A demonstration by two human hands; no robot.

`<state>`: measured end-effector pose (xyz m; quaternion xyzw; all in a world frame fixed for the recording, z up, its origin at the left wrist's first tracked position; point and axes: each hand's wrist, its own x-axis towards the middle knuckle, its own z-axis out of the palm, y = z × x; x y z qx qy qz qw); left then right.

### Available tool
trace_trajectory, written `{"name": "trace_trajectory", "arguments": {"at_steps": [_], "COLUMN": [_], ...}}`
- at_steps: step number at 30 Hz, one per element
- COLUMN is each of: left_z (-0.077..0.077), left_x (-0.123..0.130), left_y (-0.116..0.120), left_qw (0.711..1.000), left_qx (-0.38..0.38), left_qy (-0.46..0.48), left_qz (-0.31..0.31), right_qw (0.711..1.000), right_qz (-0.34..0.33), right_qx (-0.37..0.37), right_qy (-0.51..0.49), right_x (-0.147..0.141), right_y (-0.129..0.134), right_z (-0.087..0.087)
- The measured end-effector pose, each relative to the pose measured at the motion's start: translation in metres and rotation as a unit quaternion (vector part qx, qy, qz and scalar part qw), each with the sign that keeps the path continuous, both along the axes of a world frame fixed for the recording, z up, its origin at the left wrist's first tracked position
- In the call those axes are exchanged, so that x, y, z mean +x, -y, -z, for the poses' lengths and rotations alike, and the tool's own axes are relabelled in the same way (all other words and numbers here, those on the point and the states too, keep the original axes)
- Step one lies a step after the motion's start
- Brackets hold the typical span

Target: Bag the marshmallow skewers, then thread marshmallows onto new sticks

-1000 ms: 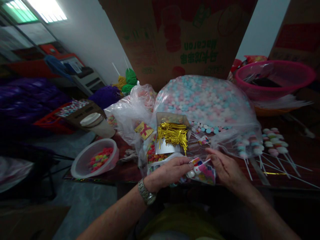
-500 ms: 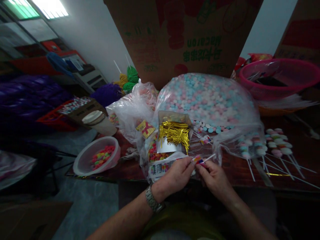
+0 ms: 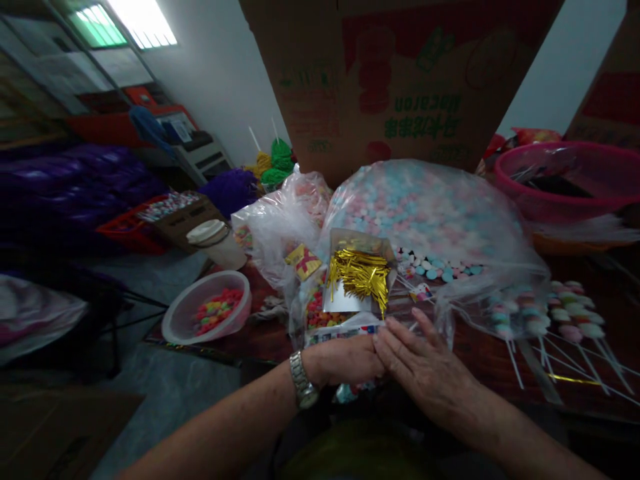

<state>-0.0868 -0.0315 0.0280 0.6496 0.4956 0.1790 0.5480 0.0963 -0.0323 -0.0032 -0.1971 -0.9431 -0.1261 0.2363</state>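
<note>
**Pressing hands together over a printed packet (image 3: 345, 331)**
Your right hand (image 3: 429, 381) lies open against your left hand (image 3: 345, 361), whose grip I can't tell. The packet sits right at your fingers, gold twist ties (image 3: 359, 277) just beyond.

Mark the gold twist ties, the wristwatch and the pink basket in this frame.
Gold twist ties (image 3: 359, 275): head view, middle of the bundle.
Wristwatch (image 3: 302, 371): head view, metal band.
Pink basket (image 3: 560, 212): head view, outer wall below the rim.
</note>
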Motion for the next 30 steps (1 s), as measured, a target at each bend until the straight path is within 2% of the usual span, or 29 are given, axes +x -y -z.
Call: {"name": "trace_trajectory", "arguments": {"at_steps": [2,3,4,5,6,7,8,9,10,11,12,13,14,15,16,17,19,22,25,30], "left_z": [0.000,0.000,0.000,0.000,-0.001,-0.001,-0.001,-0.002,-0.001,0.000,0.002,0.004,0.007,0.010,0.012,0.014,0.015,0.014,0.014,0.021], "left_x": [-0.003,-0.004,-0.005,-0.007,-0.009,-0.012,-0.016,-0.021,-0.026,-0.031,-0.036,-0.040,-0.043,-0.044,-0.044,-0.044,-0.041,-0.040,-0.043,-0.042], "left_y": [0.000,0.002,0.004,0.007,0.010,0.014,0.017,0.021,0.024,0.026,0.028,0.028,0.028,0.028,0.027,0.025,0.022,0.016,0.010,-0.001], "left_qw": [0.991,0.980,0.966,0.947,0.924,0.898,0.874,0.860,0.857,0.865,0.881,0.901,0.922,0.938,0.948,0.949,0.926,0.884,0.869,0.864], "left_qx": [-0.056,-0.053,-0.022,0.040,0.126,0.217,0.293,0.348,0.387,0.406,0.407,0.392,0.360,0.311,0.247,0.174,0.033,-0.091,-0.126,-0.142], "left_qy": [-0.040,-0.080,-0.136,-0.197,-0.252,-0.288,-0.304,-0.300,-0.280,-0.251,-0.217,-0.180,-0.138,-0.092,-0.041,0.011,0.099,0.169,0.207,0.232], "left_qz": [0.117,0.173,0.219,0.250,0.260,0.252,0.240,0.221,0.196,0.157,0.102,0.035,-0.041,-0.120,-0.195,-0.263,-0.363,-0.426,-0.431,-0.424], "right_qw": [0.999,0.999,0.995,0.984,0.956,0.901,0.818,0.720,0.632,0.584,0.600,0.662,0.750,0.847,0.882,0.901,0.924,0.943,0.948,0.935], "right_qz": [-0.022,-0.022,-0.019,-0.009,0.008,0.026,0.034,0.028,0.007,-0.016,-0.027,-0.021,0.006,0.062,0.101,0.119,0.132,0.136,0.159,0.249], "right_qx": [-0.011,-0.039,-0.092,-0.177,-0.291,-0.424,-0.561,-0.679,-0.761,-0.800,-0.790,-0.740,-0.652,-0.520,-0.450,-0.406,-0.353,-0.305,-0.274,-0.252], "right_qy": [0.029,0.026,0.014,-0.007,-0.043,-0.084,-0.119,-0.142,-0.145,-0.139,-0.126,-0.112,-0.107,-0.097,-0.099,-0.092,-0.062,-0.004,0.024,-0.007], "right_x": [-0.004,-0.006,-0.009,-0.012,-0.016,-0.020,-0.024,-0.027,-0.031,-0.034,-0.036,-0.039,-0.043,-0.047,-0.051,-0.056,-0.067,-0.081,-0.084,-0.060], "right_y": [0.005,0.008,0.012,0.016,0.020,0.023,0.024,0.022,0.017,0.008,-0.006,-0.022,-0.042,-0.063,-0.084,-0.103,-0.131,-0.150,-0.154,-0.141], "right_z": [0.011,0.016,0.021,0.025,0.027,0.027,0.024,0.020,0.015,0.010,0.005,0.001,-0.002,-0.002,0.000,0.004,0.016,0.029,0.026,-0.006]}}
